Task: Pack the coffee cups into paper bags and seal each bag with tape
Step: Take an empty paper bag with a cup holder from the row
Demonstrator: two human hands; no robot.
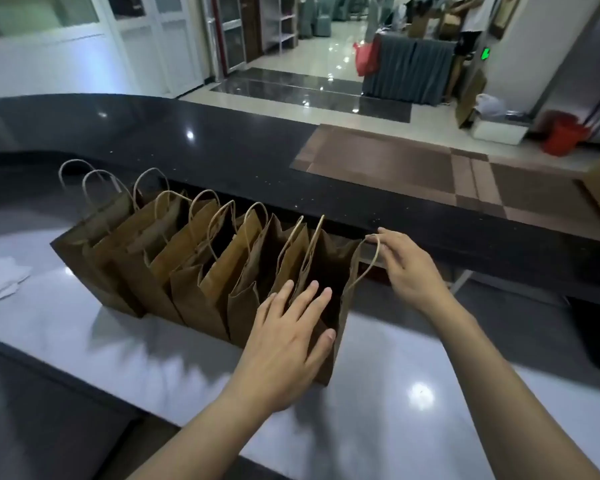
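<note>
Several brown paper bags point(160, 258) with twisted paper handles stand upright in a row on the white lower counter point(395, 375). My left hand point(291, 337) lies with straight fingers flat against the near side of the rightmost bag point(329, 271). My right hand point(407, 268) pinches that bag's far handle point(371, 258) between thumb and fingertips. The bag's mouth stands open and dark; I cannot see what is inside. No coffee cups or tape show.
A raised black counter ledge point(257, 157) runs behind the bags, with flat brown paper bags point(413, 168) lying on it at the right. White paper point(0, 282) lies at the left edge. A person stands far back at a draped table point(409, 71).
</note>
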